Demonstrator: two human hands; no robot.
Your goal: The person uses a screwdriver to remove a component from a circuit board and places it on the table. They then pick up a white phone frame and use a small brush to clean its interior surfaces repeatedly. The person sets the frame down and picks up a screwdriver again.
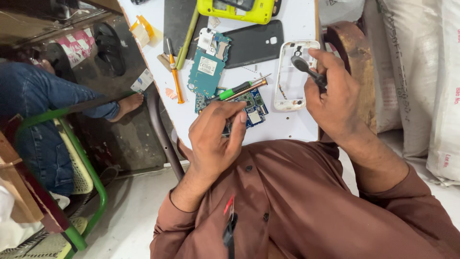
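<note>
My left hand (pixel 215 139) grips a blue circuit board (pixel 254 108) at the near edge of the white table (pixel 297 124). Two screwdrivers, one with a green handle (pixel 237 89), lie across that board. My right hand (pixel 333 93) holds a black-handled tool (pixel 309 69) with its round end over a white phone frame (pixel 292 74) lying flat on the table. A teal circuit board (pixel 207 64) lies to the left of the frame.
A black phone back cover (pixel 254 43), a yellow-green phone case (pixel 237 9), an orange-handled screwdriver (pixel 176 79) and a green stick lie farther back. A person in jeans sits at left by a green chair (pixel 91 177). White sacks (pixel 421 81) stand at right.
</note>
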